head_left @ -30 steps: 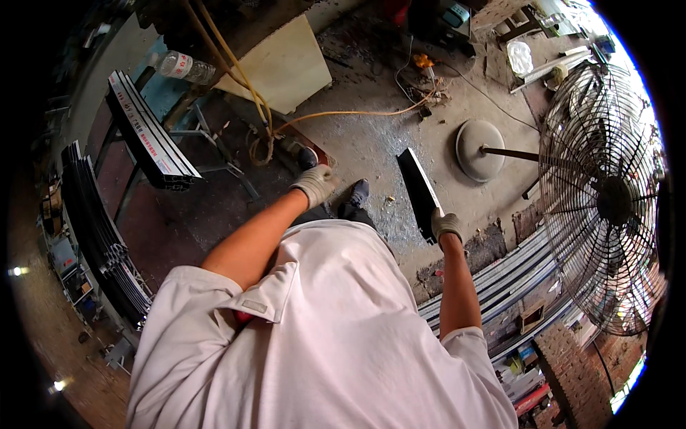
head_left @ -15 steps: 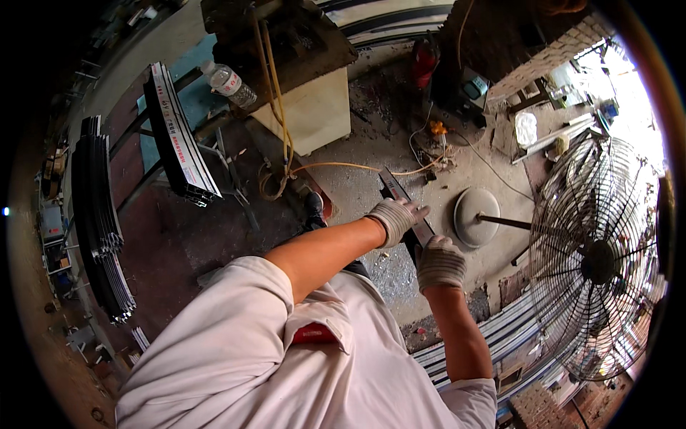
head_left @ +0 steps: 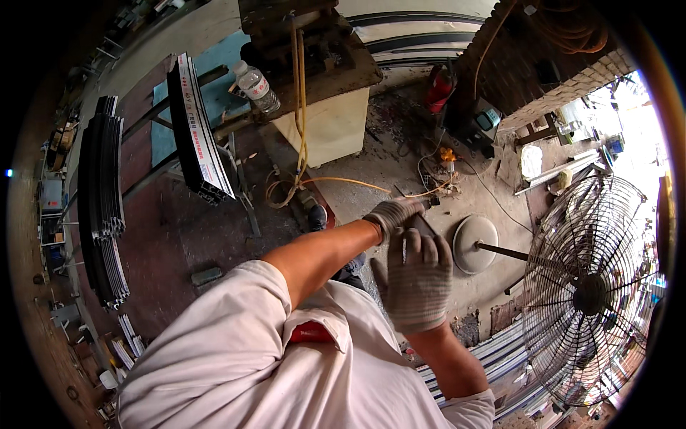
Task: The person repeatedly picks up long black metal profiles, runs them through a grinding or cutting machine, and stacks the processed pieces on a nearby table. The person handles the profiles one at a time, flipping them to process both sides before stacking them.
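Note:
A striped knit work glove covers my left hand (head_left: pixel 394 217), which is closed around a short dark metal profile (head_left: pixel 426 226). Much of that profile is hidden behind both hands. Nearer to me, my gloved right hand (head_left: pixel 418 282) shows its back, raised in front of the profile's near end. Its fingers point up and its thumb stands apart to the left. A small bright glint shows between its fingers; I cannot make out what it is, nor whether this hand touches the profile.
A wire-cage floor fan (head_left: pixel 587 292) on a round base (head_left: pixel 475 244) stands to the right. Bundled black profiles (head_left: pixel 196 136) rest on a rack at the left. A bottle (head_left: pixel 256 87) sits beside a machine cabinet (head_left: pixel 330 132) with yellow hoses (head_left: pixel 300 107). A red extinguisher (head_left: pixel 439 89) stands farther back.
My right hand has come off its grip at the profile's near end, risen and spread its fingers. The left hand keeps hold, and the profile has turned. The view has shifted slightly.

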Demonstrator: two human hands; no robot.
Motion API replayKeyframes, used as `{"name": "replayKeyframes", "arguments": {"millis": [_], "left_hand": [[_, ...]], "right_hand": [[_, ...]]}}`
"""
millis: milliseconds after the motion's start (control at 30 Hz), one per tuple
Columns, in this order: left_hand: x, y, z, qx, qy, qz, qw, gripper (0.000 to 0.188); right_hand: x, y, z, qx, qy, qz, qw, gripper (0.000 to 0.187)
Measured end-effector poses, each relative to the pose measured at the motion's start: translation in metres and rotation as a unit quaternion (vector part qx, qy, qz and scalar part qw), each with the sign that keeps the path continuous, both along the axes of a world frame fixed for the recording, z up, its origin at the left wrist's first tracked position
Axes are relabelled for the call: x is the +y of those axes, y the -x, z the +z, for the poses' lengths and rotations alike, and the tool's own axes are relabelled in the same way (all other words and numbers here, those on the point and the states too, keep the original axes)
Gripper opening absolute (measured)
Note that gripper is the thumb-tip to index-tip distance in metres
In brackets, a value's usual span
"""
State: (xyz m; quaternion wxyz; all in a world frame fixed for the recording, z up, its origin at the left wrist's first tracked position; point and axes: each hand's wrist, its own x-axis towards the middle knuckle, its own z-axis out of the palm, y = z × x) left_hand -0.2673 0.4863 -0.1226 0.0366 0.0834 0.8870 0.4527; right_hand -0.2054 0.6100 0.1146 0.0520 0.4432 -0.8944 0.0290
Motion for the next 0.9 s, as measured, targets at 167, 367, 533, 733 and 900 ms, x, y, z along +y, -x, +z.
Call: {"name": "replayKeyframes", "arguments": {"millis": [167, 367, 533, 733, 900], "left_hand": [[-0.011, 0.009, 0.046, -0.019, -0.305, 0.068, 0.950, 0.035], [-0.057, 0.036, 0.072, -0.025, -0.255, 0.166, 0.952, 0.046], [-0.090, 0.038, 0.073, -0.104, -0.410, 0.287, 0.859, 0.055], [-0.124, 0.056, 0.054, -0.101, -0.382, 0.409, 0.822, 0.051], [-0.149, 0.072, 0.032, -0.064, -0.376, 0.457, 0.803, 0.059]], "right_hand": [[0.007, -0.003, -0.026, -0.044, 0.173, -0.040, 0.983, 0.058], [0.064, 0.027, -0.142, -0.047, 0.150, -0.188, 0.969, 0.063], [0.115, 0.024, -0.213, -0.221, 0.198, -0.250, 0.921, 0.061], [0.137, 0.009, -0.236, -0.483, 0.328, -0.276, 0.763, 0.048], [0.101, 0.020, -0.189, -0.465, 0.339, -0.230, 0.785, 0.041]]}}
